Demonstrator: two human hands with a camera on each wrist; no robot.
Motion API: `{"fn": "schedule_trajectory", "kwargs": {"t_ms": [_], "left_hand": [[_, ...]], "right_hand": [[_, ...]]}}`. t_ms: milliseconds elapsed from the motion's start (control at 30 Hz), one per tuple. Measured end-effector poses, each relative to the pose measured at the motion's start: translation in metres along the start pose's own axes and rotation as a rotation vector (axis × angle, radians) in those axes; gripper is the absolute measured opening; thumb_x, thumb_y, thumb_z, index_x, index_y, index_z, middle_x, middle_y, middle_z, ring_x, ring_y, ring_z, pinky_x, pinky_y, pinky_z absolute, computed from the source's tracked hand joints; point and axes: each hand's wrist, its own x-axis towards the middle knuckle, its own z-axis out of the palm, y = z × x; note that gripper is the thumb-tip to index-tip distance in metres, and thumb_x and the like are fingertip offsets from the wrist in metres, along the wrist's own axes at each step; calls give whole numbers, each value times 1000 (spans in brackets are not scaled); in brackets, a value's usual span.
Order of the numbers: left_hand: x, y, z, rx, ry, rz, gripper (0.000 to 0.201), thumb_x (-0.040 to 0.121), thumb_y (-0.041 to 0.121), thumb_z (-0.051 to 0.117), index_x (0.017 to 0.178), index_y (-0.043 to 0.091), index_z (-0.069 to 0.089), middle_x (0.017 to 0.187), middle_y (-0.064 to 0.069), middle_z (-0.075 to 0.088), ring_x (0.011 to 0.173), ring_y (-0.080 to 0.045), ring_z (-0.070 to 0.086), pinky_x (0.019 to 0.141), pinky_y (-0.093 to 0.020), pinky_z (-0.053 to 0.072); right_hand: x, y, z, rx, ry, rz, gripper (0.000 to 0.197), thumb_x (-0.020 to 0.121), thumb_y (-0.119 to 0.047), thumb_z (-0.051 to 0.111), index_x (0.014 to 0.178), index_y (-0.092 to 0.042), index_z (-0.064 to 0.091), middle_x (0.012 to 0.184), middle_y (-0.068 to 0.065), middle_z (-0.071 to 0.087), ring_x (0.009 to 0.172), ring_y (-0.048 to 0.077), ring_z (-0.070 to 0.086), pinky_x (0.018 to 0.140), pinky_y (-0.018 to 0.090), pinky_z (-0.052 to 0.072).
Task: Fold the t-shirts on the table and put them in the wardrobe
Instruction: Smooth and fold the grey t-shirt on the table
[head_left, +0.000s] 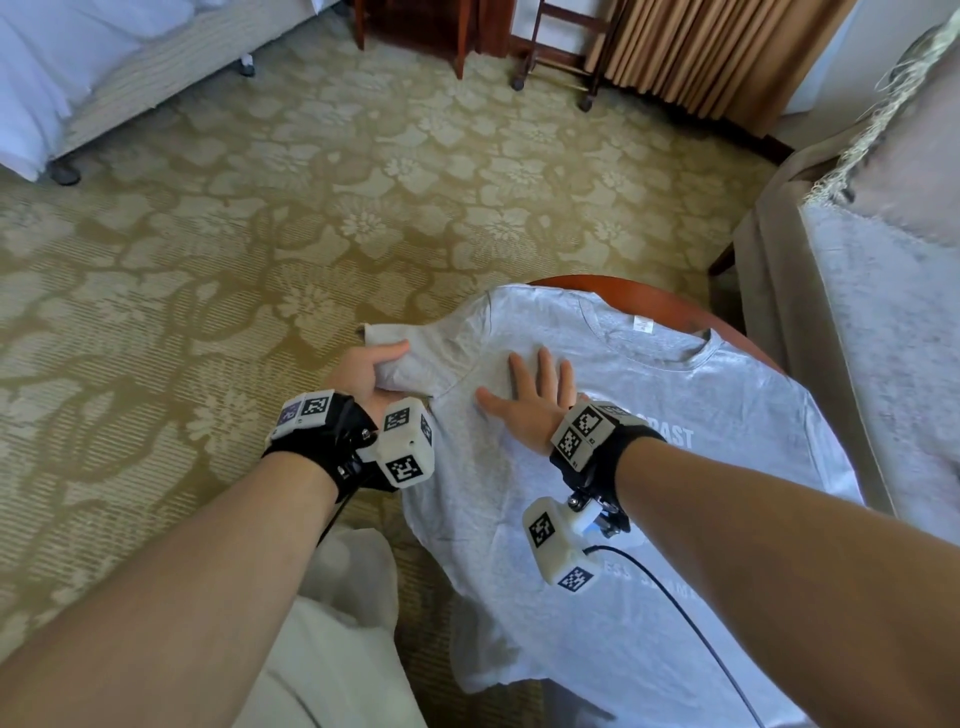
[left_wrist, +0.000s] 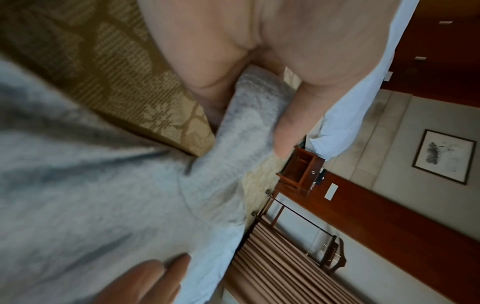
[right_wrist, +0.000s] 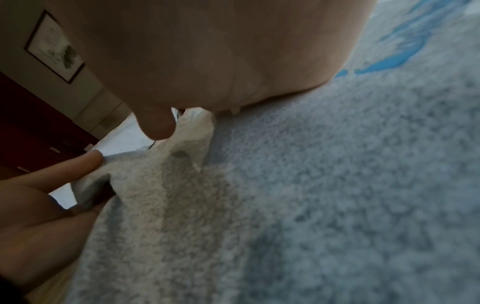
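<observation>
A grey t-shirt (head_left: 649, 415) with pale lettering lies spread front up on a round wooden table (head_left: 649, 301), collar toward the far right. Its lower part hangs over the near edge. My left hand (head_left: 374, 366) grips the shirt's left sleeve (head_left: 415, 353) off the table's left edge, thumb on top. In the left wrist view the thumb (left_wrist: 288, 127) and fingers pinch the bunched sleeve (left_wrist: 254, 107). My right hand (head_left: 530, 400) lies flat, fingers spread, on the shirt's chest beside that sleeve. The right wrist view shows its palm (right_wrist: 207, 51) over the grey cloth (right_wrist: 311, 205).
A patterned carpet (head_left: 311, 208) covers the floor left of the table. A bed (head_left: 62, 62) stands at the far left, a wooden rack (head_left: 561, 47) and curtain (head_left: 701, 52) at the back. An upholstered seat with a grey throw (head_left: 883, 364) is close on the right. Pale cloth (head_left: 337, 623) shows below my left arm.
</observation>
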Motion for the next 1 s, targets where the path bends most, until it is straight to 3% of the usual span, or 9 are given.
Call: {"fn": "schedule_trajectory", "kwargs": {"t_ms": [100,267,333,433,633,733,833,900,1000], "left_hand": [[-4,8,9,59,16,68,16,91,8,55,94,1,69,81,-14,75,69,-28,73,61,-32,58],[-4,20,22,32,10,263,50,72,-11,62,122,-6,60,118,-22,67,104,-37,67,89,-48,56],[-4,22,28,74,46,334,45,57,-14,66,101,-4,66,106,-22,69,96,-37,68,88,-51,55],[-6,21,40,342,130,461,36,58,-18,68,56,16,60,67,-4,62,73,-24,60,70,-37,50],[-21,10,73,984,-37,757,39,64,-17,63,56,20,57,65,9,58,55,4,51,55,-12,38],[-18,-1,85,1283,-165,689,30,69,-9,68,67,21,64,86,8,66,83,-2,62,71,-17,48],[-12,-21,94,1593,-347,435,28,72,9,79,94,23,69,148,4,44,136,-17,42,109,-34,39],[-7,-31,97,1640,-383,308,37,72,24,83,105,26,67,160,5,24,147,-15,24,117,-35,26],[-7,-39,101,1591,-333,258,34,74,32,82,104,24,67,159,4,26,146,-17,27,114,-31,26]], "right_hand": [[1,1,0,39,5,1,85,83,-79,30,151,-43,-6,155,-15,-31,140,18,-36,115,57,-13],[-2,-5,-7,164,27,-7,80,87,-74,31,153,-37,6,159,-10,-22,143,20,-30,117,55,-10],[-4,-10,-16,310,53,-30,79,88,-68,38,153,-26,22,162,1,-4,148,24,-13,120,50,-3],[-5,-11,-29,756,137,-37,78,87,-55,54,146,-7,36,153,14,33,143,30,28,118,40,22],[-10,7,-51,973,230,62,62,98,-42,46,145,-3,37,148,14,41,136,27,40,105,29,35],[-13,22,-61,943,282,112,58,101,-44,39,141,-3,42,145,15,45,134,28,43,102,29,37],[-14,38,-70,836,316,145,62,102,-47,28,143,-1,39,147,19,40,136,31,39,110,35,32],[-16,48,-74,768,334,165,64,103,-48,22,144,0,36,149,21,37,137,33,36,114,40,29],[-23,64,-81,766,354,240,67,102,-51,22,144,-1,35,149,19,37,137,32,36,113,39,30]]}}
